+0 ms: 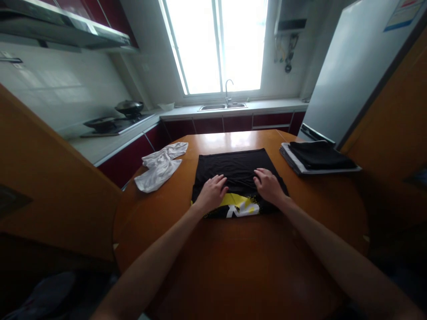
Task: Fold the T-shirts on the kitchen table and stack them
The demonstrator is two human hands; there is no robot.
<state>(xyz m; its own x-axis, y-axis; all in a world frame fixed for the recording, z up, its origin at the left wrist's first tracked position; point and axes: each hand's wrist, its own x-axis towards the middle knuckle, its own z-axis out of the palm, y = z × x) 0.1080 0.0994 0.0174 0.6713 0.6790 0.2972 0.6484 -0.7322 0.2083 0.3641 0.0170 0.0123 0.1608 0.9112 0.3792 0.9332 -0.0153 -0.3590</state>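
Observation:
A black T-shirt (233, 166) with a yellow and white print lies spread on the wooden table, its near part folded over. My left hand (212, 192) rests on the shirt's left side, beside the yellow print, with the fingers stretched forward. On the right side of the same cloth lies my right hand (268, 186), its fingers also extended and apart. Neither hand grips the fabric. Both palms face down, so what is beneath them is hidden.
Crumpled white cloth (160, 166) lies at the left of the round table (227, 258). A stack of folded clothes (318, 156), black on top, sits at the right. Beyond are a sink (223, 107), a stove with pans (129, 107) and a fridge (350, 71).

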